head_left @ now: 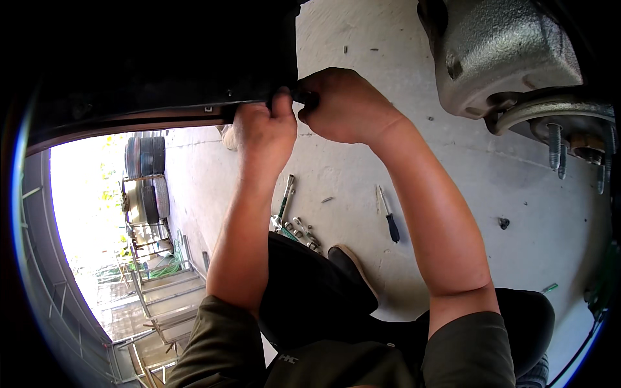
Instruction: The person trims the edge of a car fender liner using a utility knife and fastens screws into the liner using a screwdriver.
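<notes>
A large black panel (162, 77) fills the upper left, with a brownish strip along its lower edge. My left hand (264, 136) is closed on the corner of that edge, thumb up on the near side and the other fingers mostly hidden. Right beside it, my right hand (346, 107) is curled closed at the panel's corner. A small dark piece (301, 96) shows between its thumb and fingers, too shadowed to name.
At upper right hang a metal brake caliper (511, 58) and a hub with wheel studs (554, 147). On the concrete floor lie a screwdriver (391, 223), a ratchet (286, 194), several sockets and small fasteners. Stacked tires (145, 157) and metal racks (171, 294) stand left.
</notes>
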{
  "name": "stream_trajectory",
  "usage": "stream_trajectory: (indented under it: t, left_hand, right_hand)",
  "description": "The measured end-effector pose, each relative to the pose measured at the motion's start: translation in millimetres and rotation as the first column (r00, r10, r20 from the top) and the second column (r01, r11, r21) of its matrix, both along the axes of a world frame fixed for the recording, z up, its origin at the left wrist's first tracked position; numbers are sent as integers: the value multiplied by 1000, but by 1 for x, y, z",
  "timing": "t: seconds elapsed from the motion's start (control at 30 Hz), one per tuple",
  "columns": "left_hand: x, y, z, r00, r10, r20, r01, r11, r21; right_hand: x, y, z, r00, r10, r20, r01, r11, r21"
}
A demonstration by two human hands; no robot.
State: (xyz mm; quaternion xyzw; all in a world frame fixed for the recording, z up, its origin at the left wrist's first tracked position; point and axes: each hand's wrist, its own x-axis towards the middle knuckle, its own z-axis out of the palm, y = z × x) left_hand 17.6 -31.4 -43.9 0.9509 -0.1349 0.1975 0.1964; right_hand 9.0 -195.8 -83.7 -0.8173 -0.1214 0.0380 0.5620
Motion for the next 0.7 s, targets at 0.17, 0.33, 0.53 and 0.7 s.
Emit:
stream_trajectory:
  t: [0.17,0.33,0.53,0.7]
  left_hand:
    - [-3,-5,3,995,-4,-97,-1,999,-51]
    - [-4,-7,8,988,40,-149,-49,997,-56]
    - [-4,-5,6,993,27,-111,-33,998,-49]
    - [-6,-8,9,993,48,-112,-45,999,26]
  right_hand:
    - [0,-5,4,999,22,-38,-22,1000,-13]
    - [6,-4,4,998,24,-60,-25,1000,-18]
    - [11,-1,5,1000,6,-22,-7,997,-72]
    - [7,-12,6,995,101,-23,-102,993,-57]
